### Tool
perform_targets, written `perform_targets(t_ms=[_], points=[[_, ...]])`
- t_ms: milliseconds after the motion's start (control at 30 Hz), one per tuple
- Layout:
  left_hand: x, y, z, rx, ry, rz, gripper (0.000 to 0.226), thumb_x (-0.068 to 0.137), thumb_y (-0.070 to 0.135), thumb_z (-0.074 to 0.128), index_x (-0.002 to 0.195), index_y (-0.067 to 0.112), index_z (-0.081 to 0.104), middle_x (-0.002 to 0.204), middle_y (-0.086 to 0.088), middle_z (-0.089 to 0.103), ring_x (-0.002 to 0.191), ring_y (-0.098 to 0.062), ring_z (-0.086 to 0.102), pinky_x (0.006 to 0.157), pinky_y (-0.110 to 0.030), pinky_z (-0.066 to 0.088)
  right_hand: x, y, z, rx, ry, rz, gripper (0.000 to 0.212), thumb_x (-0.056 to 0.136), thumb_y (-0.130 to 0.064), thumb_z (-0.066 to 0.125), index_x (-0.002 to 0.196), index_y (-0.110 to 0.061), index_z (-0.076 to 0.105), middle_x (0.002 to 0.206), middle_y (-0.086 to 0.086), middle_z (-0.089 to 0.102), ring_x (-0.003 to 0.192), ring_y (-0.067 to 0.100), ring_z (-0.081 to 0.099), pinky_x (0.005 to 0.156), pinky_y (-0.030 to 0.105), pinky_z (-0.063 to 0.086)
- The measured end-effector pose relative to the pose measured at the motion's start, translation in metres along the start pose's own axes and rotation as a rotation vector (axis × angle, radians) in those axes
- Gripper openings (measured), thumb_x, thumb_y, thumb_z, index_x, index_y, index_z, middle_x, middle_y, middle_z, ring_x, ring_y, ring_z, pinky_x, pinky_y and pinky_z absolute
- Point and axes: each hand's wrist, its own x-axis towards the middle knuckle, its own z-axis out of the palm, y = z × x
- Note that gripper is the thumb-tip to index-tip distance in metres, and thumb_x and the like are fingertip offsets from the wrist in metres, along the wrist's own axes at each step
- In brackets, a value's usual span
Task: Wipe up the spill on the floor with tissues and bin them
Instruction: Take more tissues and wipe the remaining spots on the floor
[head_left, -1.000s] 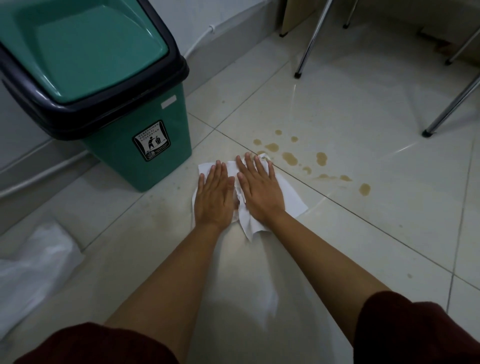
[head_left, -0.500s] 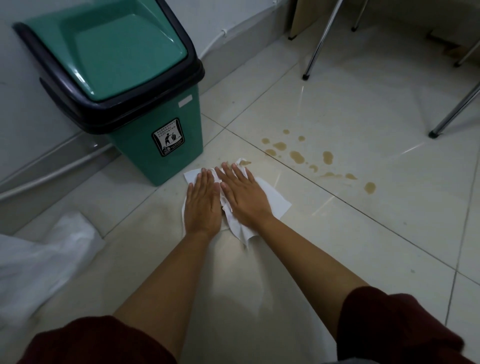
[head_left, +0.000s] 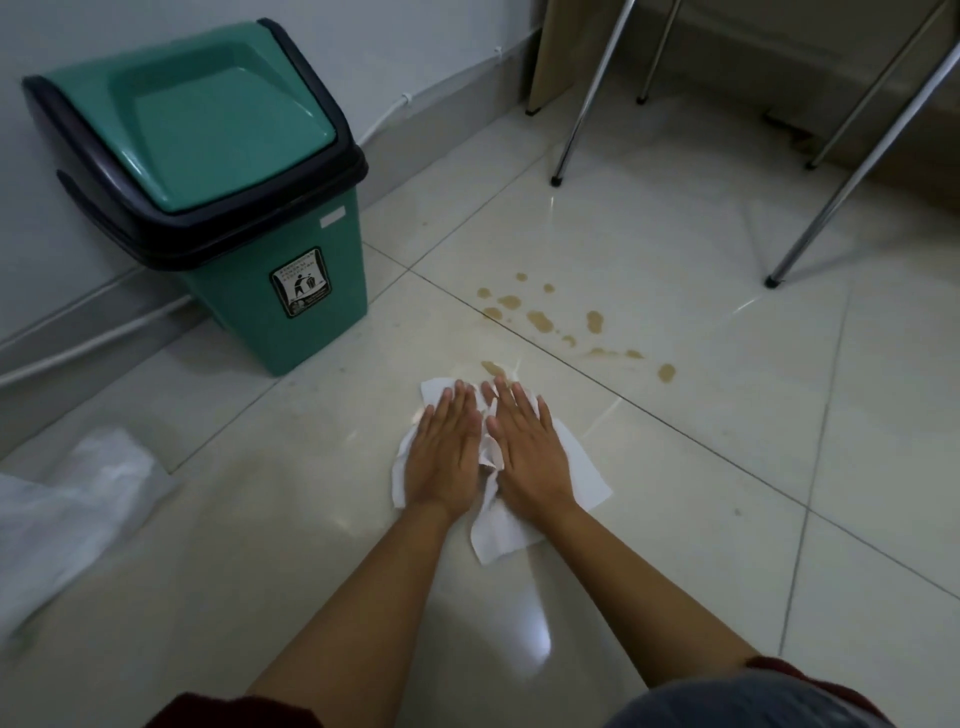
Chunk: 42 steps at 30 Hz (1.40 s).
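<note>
We have both palms flat on a white tissue spread on the pale tiled floor, the left hand and right hand side by side, fingers straight and pressing down, thumbs nearly touching over a crumpled ridge of paper. Just beyond our fingertips lies the nearest brown drop of the spill, and the rest is scattered farther out along a tile seam. The green bin stands by the wall to the left, lid closed. A white plastic bag lies at the far left.
</note>
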Motion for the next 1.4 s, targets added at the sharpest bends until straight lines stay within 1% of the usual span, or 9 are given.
perform_targets(t_ms=[233, 400, 567, 667, 767, 1033, 1200, 1333, 1400], points=[[-0.031, 0.054, 0.011, -0.013, -0.068, 0.114, 0.067, 0.09, 0.045, 0.008, 0.144, 0.014, -0.015, 0.158, -0.007, -0.011, 0.147, -0.023, -0.011, 0.116, -0.033, -0.018, -0.059, 0.028, -0.015, 0.03, 0.026, 0.113, 0.053, 0.105, -0.026, 0.017, 0.154, -0.022, -0.002, 0.161, -0.007, -0.011, 0.147, 0.006, -0.016, 0.122, 0.033, -0.007], [-0.054, 0.087, 0.003, -0.048, -0.069, 0.137, 0.059, 0.094, 0.033, 0.013, 0.141, 0.006, 0.036, 0.148, -0.013, 0.038, 0.136, -0.026, 0.039, 0.113, -0.039, -0.004, -0.098, 0.044, -0.017, 0.104, 0.058, 0.17, 0.054, 0.102, -0.031, 0.011, 0.154, -0.022, 0.002, 0.162, -0.008, -0.007, 0.148, 0.004, -0.013, 0.123, 0.038, -0.002], [-0.055, 0.092, 0.01, -0.199, -0.044, 0.128, 0.064, 0.09, 0.03, 0.01, 0.145, 0.005, 0.03, 0.153, -0.009, 0.027, 0.142, -0.027, 0.027, 0.115, -0.033, -0.011, -0.117, 0.052, -0.024, 0.415, 0.26, 0.245, 0.053, 0.101, -0.043, 0.015, 0.151, -0.026, 0.021, 0.162, -0.01, 0.009, 0.15, 0.005, 0.002, 0.123, 0.04, -0.003], [-0.052, 0.089, 0.019, -0.292, 0.007, 0.102, 0.063, 0.091, 0.032, -0.003, 0.15, 0.016, 0.01, 0.159, 0.002, 0.008, 0.148, -0.011, 0.003, 0.117, -0.02, -0.011, -0.135, 0.05, -0.028, 0.479, 0.344, 0.326, 0.056, 0.097, -0.059, 0.011, 0.146, -0.036, 0.024, 0.161, -0.012, 0.013, 0.149, 0.003, 0.005, 0.123, 0.036, -0.005], [-0.047, 0.086, 0.025, -0.344, 0.057, 0.067, 0.051, 0.101, 0.015, 0.021, 0.149, 0.022, 0.009, 0.159, 0.006, 0.011, 0.146, -0.004, 0.004, 0.119, -0.018, -0.005, -0.142, 0.026, -0.017, 0.605, 0.313, 0.438, 0.058, 0.096, -0.054, 0.011, 0.15, -0.033, 0.014, 0.161, -0.017, 0.004, 0.147, -0.003, -0.002, 0.123, 0.034, -0.007], [-0.045, 0.086, 0.026, -0.344, 0.069, 0.018, 0.052, 0.102, 0.02, 0.028, 0.147, 0.025, 0.003, 0.158, 0.008, 0.013, 0.146, -0.003, 0.009, 0.116, -0.014, -0.003, -0.088, 0.022, -0.013, 0.29, 0.312, 0.527, 0.058, 0.099, -0.041, 0.004, 0.154, -0.024, 0.0, 0.162, -0.004, -0.008, 0.149, 0.01, -0.012, 0.122, 0.037, -0.009], [-0.041, 0.091, 0.008, -0.953, 0.123, -0.184, 0.063, 0.096, 0.058, 0.015, 0.15, 0.027, 0.021, 0.149, 0.012, 0.029, 0.134, -0.001, 0.026, 0.112, -0.023, 0.024, -0.05, 0.036, -0.013, 0.092, 0.148, 0.465, 0.053, 0.105, -0.034, 0.012, 0.154, -0.024, -0.003, 0.163, 0.0, -0.008, 0.149, 0.013, -0.011, 0.122, 0.037, -0.005], [-0.03, 0.091, 0.004, -1.291, 0.046, -0.258, 0.06, 0.097, 0.04, 0.02, 0.152, 0.016, 0.009, 0.159, 0.005, 0.009, 0.147, -0.009, 0.009, 0.122, -0.033, 0.011, -0.05, 0.035, -0.008, 0.047, 0.069, 0.282, 0.053, 0.105, -0.037, 0.015, 0.155, -0.025, 0.002, 0.163, -0.003, -0.004, 0.15, 0.012, -0.01, 0.122, 0.034, -0.005], [-0.032, 0.09, 0.001, -1.366, 0.057, -0.27, 0.06, 0.096, 0.039, 0.02, 0.151, 0.019, 0.009, 0.16, 0.004, 0.01, 0.145, -0.005, 0.012, 0.118, -0.019, 0.018, -0.051, 0.033, -0.009, 0.032, 0.059, 0.203, 0.052, 0.104, -0.039, 0.018, 0.154, -0.031, 0.005, 0.163, -0.004, -0.002, 0.15, 0.012, -0.008, 0.122, 0.035, -0.005]])
